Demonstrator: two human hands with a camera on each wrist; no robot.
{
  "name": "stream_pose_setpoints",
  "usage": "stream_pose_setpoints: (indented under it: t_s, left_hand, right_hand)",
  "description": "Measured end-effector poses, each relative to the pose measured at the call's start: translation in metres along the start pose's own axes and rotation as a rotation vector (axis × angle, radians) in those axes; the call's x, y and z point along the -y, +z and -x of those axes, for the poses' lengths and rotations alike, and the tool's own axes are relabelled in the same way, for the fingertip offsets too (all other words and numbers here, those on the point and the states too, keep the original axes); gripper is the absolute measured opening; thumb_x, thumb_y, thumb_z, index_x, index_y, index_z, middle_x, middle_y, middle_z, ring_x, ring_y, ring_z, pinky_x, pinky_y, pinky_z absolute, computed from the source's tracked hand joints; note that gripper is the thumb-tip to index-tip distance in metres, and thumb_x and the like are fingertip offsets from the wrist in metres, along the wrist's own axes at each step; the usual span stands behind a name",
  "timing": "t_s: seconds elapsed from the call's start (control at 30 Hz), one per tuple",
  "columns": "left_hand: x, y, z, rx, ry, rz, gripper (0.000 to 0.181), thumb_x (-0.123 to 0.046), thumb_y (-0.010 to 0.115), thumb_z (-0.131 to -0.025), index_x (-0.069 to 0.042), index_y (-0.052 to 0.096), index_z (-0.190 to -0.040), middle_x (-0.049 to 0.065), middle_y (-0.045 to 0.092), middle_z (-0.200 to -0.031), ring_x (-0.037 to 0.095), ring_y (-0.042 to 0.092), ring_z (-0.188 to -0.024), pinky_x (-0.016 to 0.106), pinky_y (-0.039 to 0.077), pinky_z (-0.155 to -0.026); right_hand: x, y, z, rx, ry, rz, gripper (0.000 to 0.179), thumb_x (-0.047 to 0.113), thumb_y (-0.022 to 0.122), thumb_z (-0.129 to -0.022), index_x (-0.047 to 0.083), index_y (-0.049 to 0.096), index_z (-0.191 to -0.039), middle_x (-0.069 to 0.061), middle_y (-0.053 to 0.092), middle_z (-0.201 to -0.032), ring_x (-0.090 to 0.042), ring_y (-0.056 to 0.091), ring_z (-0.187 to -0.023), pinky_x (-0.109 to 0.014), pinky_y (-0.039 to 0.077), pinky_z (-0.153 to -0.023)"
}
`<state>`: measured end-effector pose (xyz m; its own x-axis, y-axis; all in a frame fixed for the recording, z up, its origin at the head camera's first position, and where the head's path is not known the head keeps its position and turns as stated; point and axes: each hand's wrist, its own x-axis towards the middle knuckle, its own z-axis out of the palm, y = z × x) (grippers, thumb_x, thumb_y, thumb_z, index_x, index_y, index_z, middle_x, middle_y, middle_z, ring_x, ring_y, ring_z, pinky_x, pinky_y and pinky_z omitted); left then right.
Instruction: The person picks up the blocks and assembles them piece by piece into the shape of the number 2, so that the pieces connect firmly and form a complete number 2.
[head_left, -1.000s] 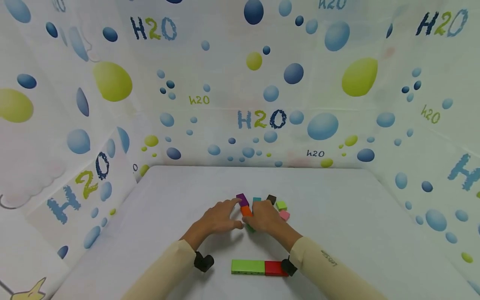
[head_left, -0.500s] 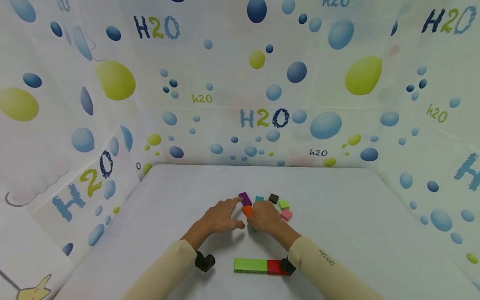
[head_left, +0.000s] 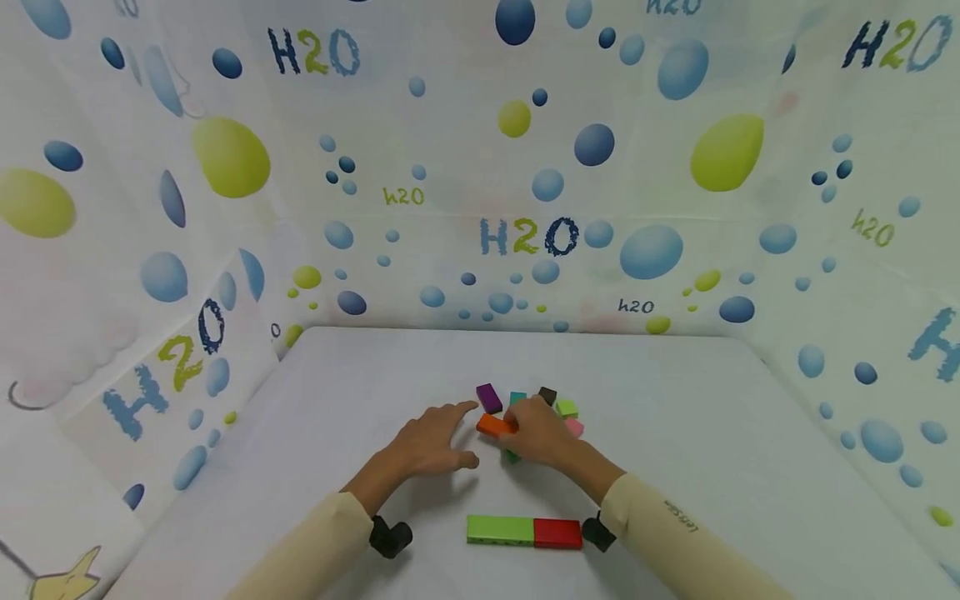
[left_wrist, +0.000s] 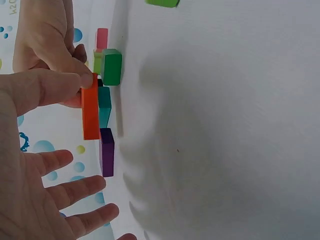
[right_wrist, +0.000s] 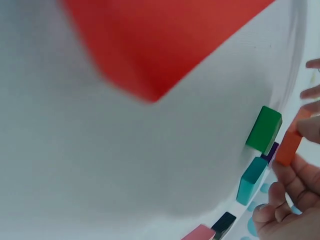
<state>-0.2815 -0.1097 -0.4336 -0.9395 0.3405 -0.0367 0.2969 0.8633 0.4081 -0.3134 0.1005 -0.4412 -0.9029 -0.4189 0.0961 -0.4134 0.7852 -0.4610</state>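
Note:
My right hand [head_left: 542,432] pinches an orange block [head_left: 492,426] between thumb and fingers, lifted over the white table. In the right wrist view the orange block [right_wrist: 288,147] shows its long side. My left hand [head_left: 429,440] is held just to the left, fingers spread, with nothing in its grasp. In the left wrist view the left thumb overlaps the orange block's upper end. Beyond the hands lies a purple block [head_left: 489,398]. A teal block [head_left: 517,398] and a green block [head_left: 512,457] are partly hidden by the right hand.
A black block [head_left: 547,396], a light green block [head_left: 567,408] and a pink block [head_left: 575,427] lie past the right hand. Nearer me, a long lime green block [head_left: 500,530] and a red block [head_left: 557,534] stand end to end. Patterned sheets enclose the white table [head_left: 360,367].
The orange block, lined up with the purple one a second ago, has been picked up and turned sideways in my right hand. My left hand has drawn back slightly left.

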Motion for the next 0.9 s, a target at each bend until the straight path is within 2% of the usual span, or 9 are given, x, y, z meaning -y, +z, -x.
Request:
stream_pose_setpoints:
  t_s: [0.13, 0.27, 0.47, 0.63, 0.9]
  left_hand:
    - [0.000, -0.002, 0.006, -0.013, 0.002, 0.000, 0.082, -0.046, 0.070, -0.083, -0.022, 0.041, -0.155, 0.010, 0.049, -0.152, 0.037, 0.046, -0.137, 0.070, 0.038, -0.105]
    - [0.002, -0.001, 0.013, -0.035, 0.000, 0.003, 0.080, -0.045, 0.071, -0.084, -0.023, 0.041, -0.155, 0.008, 0.049, -0.152, 0.035, 0.045, -0.138, 0.069, 0.037, -0.106]
    - [0.003, 0.004, 0.025, -0.057, 0.020, -0.015, 0.075, -0.044, 0.069, -0.088, -0.020, 0.042, -0.154, 0.008, 0.049, -0.152, 0.034, 0.045, -0.138, 0.067, 0.040, -0.105]
    - [0.001, 0.006, 0.034, -0.038, 0.029, -0.011, 0.075, -0.045, 0.069, -0.089, -0.021, 0.042, -0.154, 0.008, 0.048, -0.153, 0.034, 0.044, -0.140, 0.066, 0.039, -0.107]
    - [-0.004, 0.007, 0.044, -0.012, 0.090, 0.052, 0.073, -0.043, 0.069, -0.090, -0.019, 0.042, -0.154, 0.007, 0.047, -0.153, 0.032, 0.043, -0.141, 0.061, 0.041, -0.109]
  right_hand:
    - [-0.006, -0.005, 0.008, -0.001, -0.056, -0.014, 0.020, 0.020, 0.078, -0.086, 0.006, 0.076, -0.100, 0.002, 0.064, -0.085, -0.018, 0.051, -0.088, -0.032, 0.049, -0.076]
    - [-0.006, -0.008, 0.016, 0.040, -0.068, -0.032, 0.021, 0.023, 0.079, -0.088, 0.009, 0.075, -0.104, 0.004, 0.061, -0.088, -0.016, 0.050, -0.090, -0.031, 0.048, -0.077]
    - [-0.007, -0.009, 0.024, 0.105, -0.143, -0.046, 0.023, 0.020, 0.080, -0.087, 0.011, 0.078, -0.108, 0.006, 0.067, -0.094, -0.016, 0.050, -0.092, -0.030, 0.046, -0.076]
    - [-0.007, -0.008, 0.027, 0.172, -0.163, -0.042, 0.029, 0.024, 0.081, -0.086, 0.014, 0.078, -0.113, 0.008, 0.067, -0.102, -0.013, 0.050, -0.100, -0.028, 0.048, -0.079]
    - [-0.007, -0.008, 0.032, 0.215, -0.214, -0.019, 0.028, 0.025, 0.082, -0.081, 0.019, 0.079, -0.109, 0.013, 0.065, -0.097, -0.012, 0.047, -0.100, -0.026, 0.047, -0.078]
